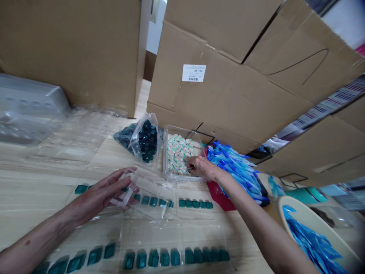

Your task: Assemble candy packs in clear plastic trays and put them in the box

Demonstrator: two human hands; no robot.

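Observation:
My left hand [107, 190] is closed around the edge of a clear plastic box [148, 194], tilted above the table. My right hand [201, 167] reaches into a clear plastic tub [165, 152] of small pale pieces [178, 150] patterned in green, pink and cream. Its fingers are pinched together at the pieces; what they grip, if anything, is hidden. Beneath the left hand lie several transparent cases holding rows of teal translucent blocks [154, 258]. Another short row of teal blocks [195, 204] lies nearer the tub.
An open plastic bag [145, 140] of dark teal pieces stands left of the tub. Right of it, blue pointed packets [236, 167] fill a red container [219, 196]. A cream bucket [285, 217] holds more blue packets. Cardboard boxes [216, 99] wall the back; clear plastic trays [31, 102] sit far left.

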